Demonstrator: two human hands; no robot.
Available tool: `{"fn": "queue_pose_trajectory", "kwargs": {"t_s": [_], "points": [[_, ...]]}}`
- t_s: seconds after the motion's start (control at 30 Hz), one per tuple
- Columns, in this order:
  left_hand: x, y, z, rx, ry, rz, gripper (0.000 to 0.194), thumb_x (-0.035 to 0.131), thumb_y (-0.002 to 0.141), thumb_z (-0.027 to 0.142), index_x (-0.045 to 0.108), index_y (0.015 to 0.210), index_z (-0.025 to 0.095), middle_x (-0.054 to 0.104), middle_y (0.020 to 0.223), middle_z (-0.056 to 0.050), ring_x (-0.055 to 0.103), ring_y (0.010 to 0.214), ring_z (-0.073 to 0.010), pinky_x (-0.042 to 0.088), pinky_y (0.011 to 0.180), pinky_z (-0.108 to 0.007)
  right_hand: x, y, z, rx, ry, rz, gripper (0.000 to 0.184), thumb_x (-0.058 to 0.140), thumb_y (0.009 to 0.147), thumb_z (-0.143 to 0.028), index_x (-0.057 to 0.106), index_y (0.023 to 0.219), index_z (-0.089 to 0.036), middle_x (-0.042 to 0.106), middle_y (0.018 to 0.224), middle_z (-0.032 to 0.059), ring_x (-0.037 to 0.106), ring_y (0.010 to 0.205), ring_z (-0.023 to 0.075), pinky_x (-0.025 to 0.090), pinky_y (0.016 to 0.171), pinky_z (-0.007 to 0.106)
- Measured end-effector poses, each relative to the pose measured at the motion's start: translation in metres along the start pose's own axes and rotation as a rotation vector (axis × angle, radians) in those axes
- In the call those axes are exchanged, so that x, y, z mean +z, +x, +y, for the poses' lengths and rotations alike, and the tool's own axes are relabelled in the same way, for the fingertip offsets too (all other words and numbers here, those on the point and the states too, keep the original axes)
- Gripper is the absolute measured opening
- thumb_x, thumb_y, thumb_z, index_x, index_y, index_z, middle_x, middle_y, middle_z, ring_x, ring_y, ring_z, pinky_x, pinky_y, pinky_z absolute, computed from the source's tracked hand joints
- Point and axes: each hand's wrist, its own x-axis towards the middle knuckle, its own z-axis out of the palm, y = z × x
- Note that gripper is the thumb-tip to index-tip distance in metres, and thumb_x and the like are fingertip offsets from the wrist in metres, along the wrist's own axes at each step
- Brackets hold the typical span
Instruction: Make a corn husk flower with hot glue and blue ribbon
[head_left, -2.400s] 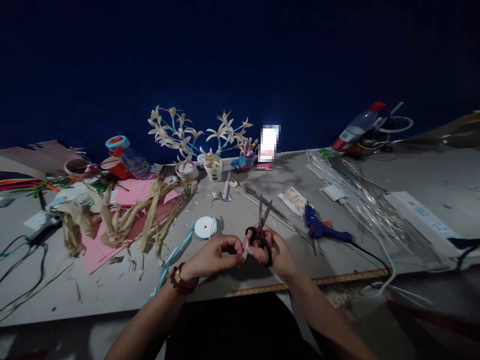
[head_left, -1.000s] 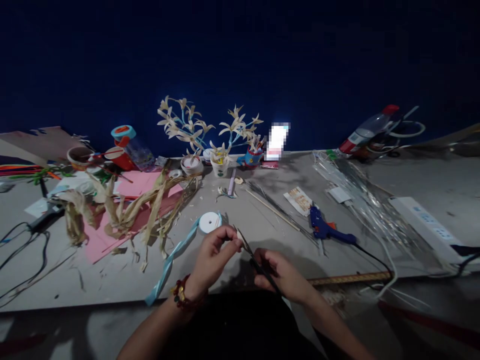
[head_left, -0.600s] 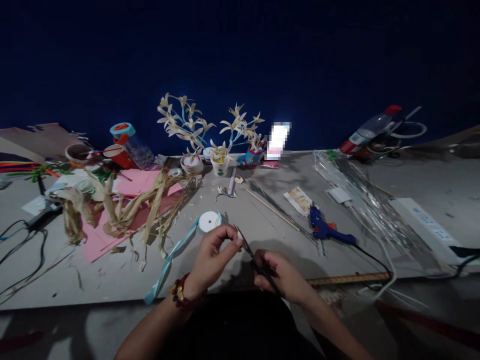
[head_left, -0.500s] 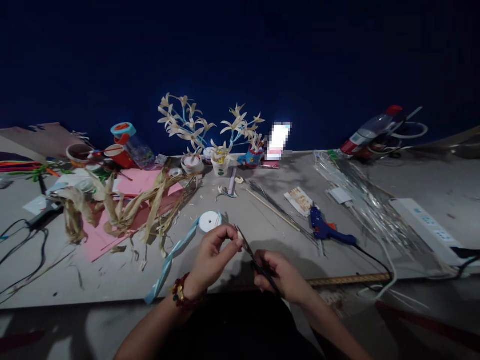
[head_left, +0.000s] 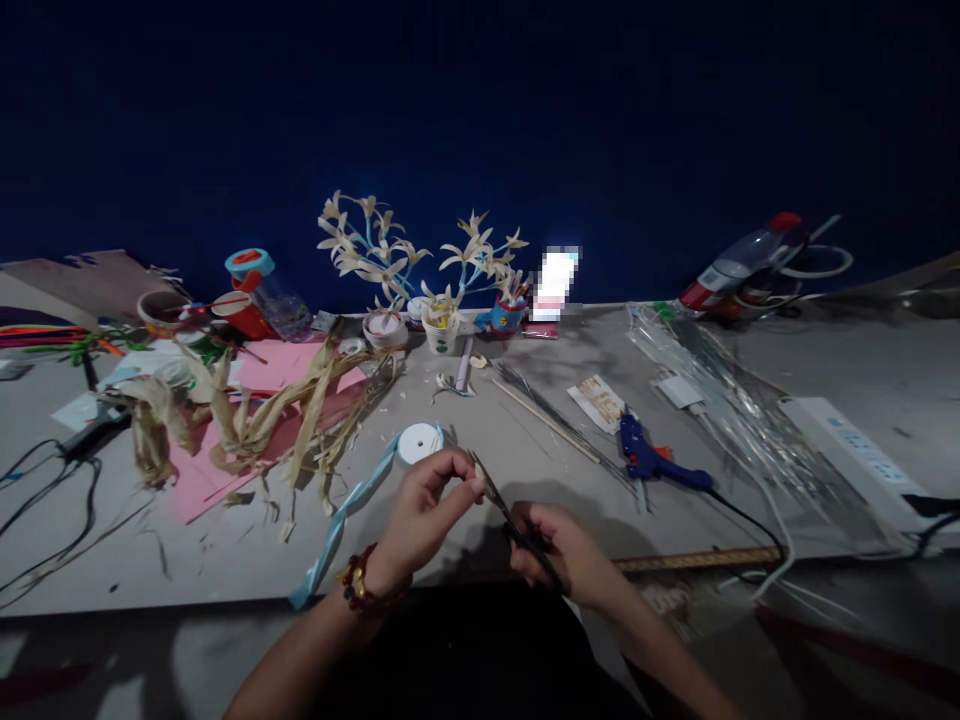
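My right hand (head_left: 551,545) is closed round the handles of dark scissors (head_left: 517,525), whose blades point up and left. At the blades, my left hand (head_left: 435,505) pinches a small pale piece (head_left: 481,478) between thumb and fingertips; it looks like corn husk, though most of it is hidden. Just behind the left hand lies a white ribbon spool (head_left: 418,442), its light blue ribbon (head_left: 337,525) trailing toward the table's front edge. To the left, dried corn husks (head_left: 247,435) are heaped on pink paper (head_left: 191,490).
Husk flowers on blue stems (head_left: 367,245) stand in a white cup and a small tub at the back. On the right are a blue glue gun (head_left: 652,462), thin wires (head_left: 757,430), a power strip (head_left: 855,460) and a bottle (head_left: 739,265). Cords cross both sides.
The scissor blades stand slightly wider apart at the tips than before. Both hands stay in nearly the same place, and the view has shifted only slightly.
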Motion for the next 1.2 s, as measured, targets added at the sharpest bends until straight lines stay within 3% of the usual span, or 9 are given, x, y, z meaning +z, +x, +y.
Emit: {"fn": "queue_pose_trajectory", "kwargs": {"t_s": [0.6,1.0,1.2], "points": [[-0.003,0.001,0.006,-0.047,-0.065,-0.056,0.021,0.066,0.089,0.03,0.057,0.076,0.017,0.06,0.076,-0.002,0.056,0.073,-0.0142,0.044,0.07,-0.026,-0.004,-0.001,0.002,0.013,0.047,-0.092,0.067,0.063,0.064,-0.084,0.045,0.072,-0.021,0.048,0.052,-0.0064,0.039,0.045,0.0074,0.025,0.043,0.021],[-0.006,0.003,0.006,-0.087,-0.071,-0.066,0.024,0.069,0.086,0.035,0.058,0.076,0.017,0.06,0.077,-0.003,0.056,0.072,-0.0149,0.045,0.071,-0.027,-0.009,0.001,0.001,0.019,0.013,-0.089,0.065,0.064,0.065,-0.083,0.043,0.07,-0.022,0.043,0.054,-0.0076,0.041,0.045,0.0075,0.026,0.043,0.021],[-0.012,0.004,0.003,-0.116,-0.07,-0.106,0.023,0.069,0.086,0.034,0.058,0.076,0.016,0.059,0.074,-0.003,0.055,0.071,-0.0147,0.045,0.07,-0.026,-0.018,0.004,-0.003,-0.031,-0.12,-0.037,0.059,0.066,0.071,-0.074,0.04,0.064,-0.022,0.036,0.053,-0.0085,0.032,0.047,0.0075,0.025,0.045,0.021]]}}
